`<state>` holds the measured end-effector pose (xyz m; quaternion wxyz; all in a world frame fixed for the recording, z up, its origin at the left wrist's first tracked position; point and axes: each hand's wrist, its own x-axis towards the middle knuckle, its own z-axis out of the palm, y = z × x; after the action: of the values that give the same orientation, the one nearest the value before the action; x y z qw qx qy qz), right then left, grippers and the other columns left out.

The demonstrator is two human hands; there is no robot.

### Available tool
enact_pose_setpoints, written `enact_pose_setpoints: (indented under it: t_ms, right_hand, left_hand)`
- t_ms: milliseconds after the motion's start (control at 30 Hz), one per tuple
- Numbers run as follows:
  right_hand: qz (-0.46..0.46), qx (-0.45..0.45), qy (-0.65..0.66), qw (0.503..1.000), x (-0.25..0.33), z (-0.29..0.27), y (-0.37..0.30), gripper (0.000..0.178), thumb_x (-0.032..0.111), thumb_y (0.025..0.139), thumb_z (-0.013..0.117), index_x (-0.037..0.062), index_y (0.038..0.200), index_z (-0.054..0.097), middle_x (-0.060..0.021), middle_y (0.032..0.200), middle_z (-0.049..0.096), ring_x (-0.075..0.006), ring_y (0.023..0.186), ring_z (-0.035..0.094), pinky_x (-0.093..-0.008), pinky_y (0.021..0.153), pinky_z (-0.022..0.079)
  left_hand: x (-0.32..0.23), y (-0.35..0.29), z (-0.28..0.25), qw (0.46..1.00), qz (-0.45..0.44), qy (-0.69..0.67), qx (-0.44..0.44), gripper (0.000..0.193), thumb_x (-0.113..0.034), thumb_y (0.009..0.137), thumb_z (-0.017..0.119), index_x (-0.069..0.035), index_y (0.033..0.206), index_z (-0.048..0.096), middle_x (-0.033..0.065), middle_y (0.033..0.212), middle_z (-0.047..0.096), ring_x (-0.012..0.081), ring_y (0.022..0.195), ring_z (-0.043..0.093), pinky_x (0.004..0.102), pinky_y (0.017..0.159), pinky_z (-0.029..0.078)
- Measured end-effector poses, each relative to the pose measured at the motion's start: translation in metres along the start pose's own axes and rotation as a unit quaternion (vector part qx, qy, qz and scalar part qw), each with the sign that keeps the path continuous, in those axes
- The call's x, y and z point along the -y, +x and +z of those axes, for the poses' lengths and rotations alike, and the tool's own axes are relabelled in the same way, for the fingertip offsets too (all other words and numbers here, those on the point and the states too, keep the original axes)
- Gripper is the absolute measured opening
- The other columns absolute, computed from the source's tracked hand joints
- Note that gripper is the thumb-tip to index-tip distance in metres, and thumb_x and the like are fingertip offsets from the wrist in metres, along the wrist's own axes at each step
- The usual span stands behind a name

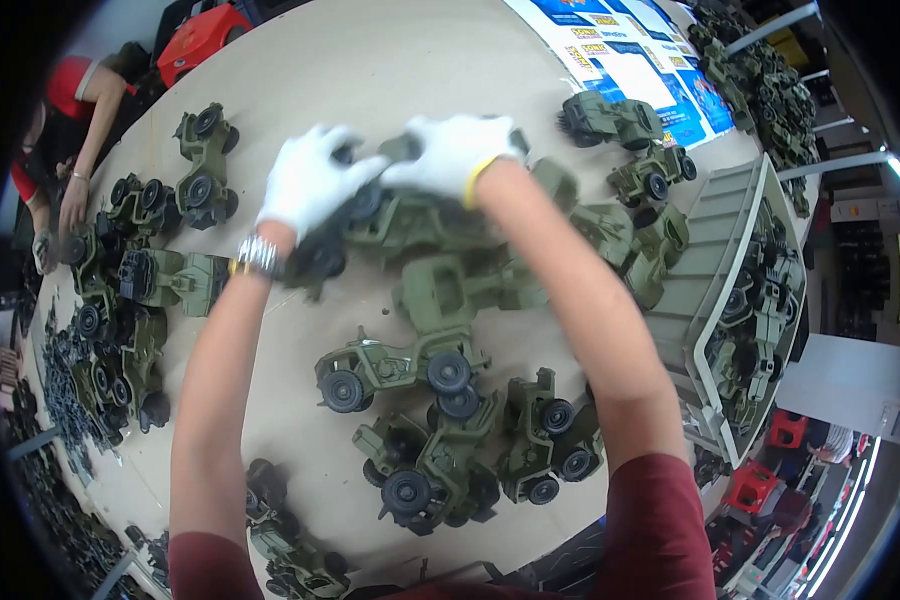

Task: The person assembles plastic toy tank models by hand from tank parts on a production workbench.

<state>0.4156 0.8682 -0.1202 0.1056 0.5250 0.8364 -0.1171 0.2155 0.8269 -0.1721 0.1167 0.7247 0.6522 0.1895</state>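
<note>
Your gloved left hand [315, 188] and right hand [444, 158] are both right at that green toy vehicle [415, 226] mid-table [355, 65], but honestly it's too blurry to tell if either's gripping.

Both forearms [220, 400] stretch forward — left hand [313, 182] and right hand [448, 155] close together, curled.

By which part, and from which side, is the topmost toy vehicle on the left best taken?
Probably grip the toy vehicle at its narrower middle, between the wheels, coming from the right: other vehicles crowd its left, but none stands between it and the left hand.
</note>
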Motion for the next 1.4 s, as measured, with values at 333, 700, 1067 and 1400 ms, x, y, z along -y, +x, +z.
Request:
enact_pose_setpoints:
  t_ms: [333, 700, 1067, 1400]
  right_hand:
    - [-0.163, 0.221, -0.020, 0.961, 0.073, 0.011, -0.123, 0.074, 0.063, 0.086, 0.061, 0.0166, 0.142, 0.050, -0.0161, 0.123, 0.067, -0.0341, 0.118, 0.061, -0.0519, 0.097, 0.044]
    - [0.140, -0.192, -0.148, 0.960, -0.348, -0.018, 0.033, 0.042, 0.039, 0.105, 0.035, 0.0425, 0.146, 0.043, -0.0088, 0.159, 0.035, -0.0443, 0.138, 0.039, -0.0451, 0.113, 0.039]
    - [0.057, -0.168, -0.048, 0.983, -0.263, 0.073, 0.015, 0.052, 0.060, 0.091, 0.050, 0.0348, 0.136, 0.056, -0.0063, 0.142, 0.053, -0.0302, 0.125, 0.055, -0.0590, 0.098, 0.042]
    - [-0.052, -0.131, -0.042, 0.989, -0.013, 0.056, -0.118, 0.048, 0.062, 0.083, 0.061, 0.0271, 0.115, 0.072, -0.0099, 0.112, 0.071, -0.0291, 0.101, 0.067, -0.0438, 0.084, 0.046]
  left_hand:
    - [-0.042, -0.204, -0.034, 0.994, -0.036, -0.081, 0.069, 0.039, -0.016, 0.081, 0.069, -0.008, 0.119, 0.065, 0.0166, 0.107, 0.064, 0.0386, 0.098, 0.059, 0.0452, 0.089, 0.047]
    - [-0.054, -0.219, -0.054, 0.990, -0.056, -0.124, 0.047, 0.059, -0.040, 0.087, 0.070, -0.002, 0.129, 0.053, 0.0238, 0.128, 0.056, 0.0434, 0.117, 0.052, 0.0511, 0.097, 0.044]
    - [-0.119, -0.149, -0.012, 0.945, 0.015, -0.078, 0.316, 0.109, -0.061, 0.066, 0.081, -0.016, 0.153, 0.033, 0.0214, 0.141, 0.051, 0.0432, 0.122, 0.055, 0.0498, 0.098, 0.049]
    - [-0.096, -0.237, -0.025, 0.957, 0.071, -0.073, 0.271, 0.083, -0.051, 0.075, 0.077, -0.017, 0.144, 0.045, 0.0150, 0.124, 0.065, 0.0359, 0.112, 0.062, 0.0460, 0.094, 0.051]
